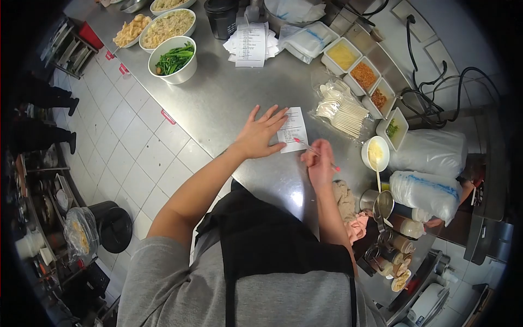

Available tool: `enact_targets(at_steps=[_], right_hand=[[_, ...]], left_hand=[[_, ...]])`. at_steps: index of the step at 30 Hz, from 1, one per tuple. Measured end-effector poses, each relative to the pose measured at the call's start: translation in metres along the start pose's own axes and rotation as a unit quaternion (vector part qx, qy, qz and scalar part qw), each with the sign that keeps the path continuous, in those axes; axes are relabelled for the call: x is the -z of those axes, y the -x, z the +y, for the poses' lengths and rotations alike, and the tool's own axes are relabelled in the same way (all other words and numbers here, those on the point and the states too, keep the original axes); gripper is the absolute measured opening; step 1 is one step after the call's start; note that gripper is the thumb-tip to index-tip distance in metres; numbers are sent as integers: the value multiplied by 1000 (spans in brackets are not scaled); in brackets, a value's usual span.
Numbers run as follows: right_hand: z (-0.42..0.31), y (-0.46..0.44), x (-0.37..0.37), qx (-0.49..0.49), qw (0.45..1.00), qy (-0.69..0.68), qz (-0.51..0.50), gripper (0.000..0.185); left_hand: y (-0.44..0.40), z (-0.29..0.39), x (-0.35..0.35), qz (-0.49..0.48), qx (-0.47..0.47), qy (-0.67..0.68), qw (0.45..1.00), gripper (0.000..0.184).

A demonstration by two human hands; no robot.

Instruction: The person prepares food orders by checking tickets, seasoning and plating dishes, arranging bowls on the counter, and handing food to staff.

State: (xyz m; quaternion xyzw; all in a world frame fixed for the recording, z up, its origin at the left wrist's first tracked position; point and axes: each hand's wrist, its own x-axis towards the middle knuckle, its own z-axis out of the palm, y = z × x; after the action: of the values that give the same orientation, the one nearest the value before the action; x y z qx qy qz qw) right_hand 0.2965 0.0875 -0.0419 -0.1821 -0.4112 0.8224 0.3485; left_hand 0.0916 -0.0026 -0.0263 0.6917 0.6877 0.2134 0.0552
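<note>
A printed paper slip (295, 129) lies on the steel counter (234, 92). My left hand (258, 133) is spread flat, its fingertips over the slip's left side and its fingers apart. In my right hand (320, 158), a clear pen with red ends (309, 146) is pinched between the fingers, its tip at the slip's right part. To the right of the slip lies a plastic bag of wrapped white spoons (341, 110). Above, more printed slips (250, 46) are stacked near a black container (221, 17).
Bowls of greens (174, 61) and noodles (168, 28) stand upper left. White topping tubs (364, 74), plastic bags (425, 193) and sauce bottles (411, 228) line the right side. A person's dark-clad legs (49, 98) show at far left.
</note>
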Motion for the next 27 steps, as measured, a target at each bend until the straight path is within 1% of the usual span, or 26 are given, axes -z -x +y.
enact_targets(at_steps=[2, 3, 7, 9, 12, 15, 18, 21, 24, 27], right_hand=[[6, -4, -18, -13, 989, 141, 38, 8], [11, -6, -19, 3, 984, 178, 27, 6], [17, -9, -25, 13, 950, 312, 26, 5], [18, -11, -30, 34, 925, 377, 25, 5], [10, -13, -38, 30, 877, 479, 4, 6], [9, -13, -33, 98, 854, 510, 37, 7], [6, -13, -31, 31, 887, 455, 76, 9], [12, -8, -37, 77, 867, 492, 29, 10], [3, -10, -34, 66, 848, 524, 47, 8], [4, -12, -28, 40, 881, 467, 70, 8]], left_hand=[[0, 0, 0, 1, 2, 0, 1000, 67], [-1, 0, 0, 1, 2, -1, 1000, 67], [-1, 0, 0, -1, 4, -2, 1000, 68], [-1, 0, 1, -3, 5, -5, 1000, 68], [-2, 1, 2, -5, 2, -5, 1000, 68], [-1, 0, 0, -1, 0, -5, 1000, 68], [-1, -1, -1, 1, 1, -4, 1000, 68], [-2, 1, 2, -5, 1, -2, 1000, 68], [-1, 1, 0, -6, 2, -5, 1000, 68], [-1, 0, 0, -3, 2, -6, 1000, 68]])
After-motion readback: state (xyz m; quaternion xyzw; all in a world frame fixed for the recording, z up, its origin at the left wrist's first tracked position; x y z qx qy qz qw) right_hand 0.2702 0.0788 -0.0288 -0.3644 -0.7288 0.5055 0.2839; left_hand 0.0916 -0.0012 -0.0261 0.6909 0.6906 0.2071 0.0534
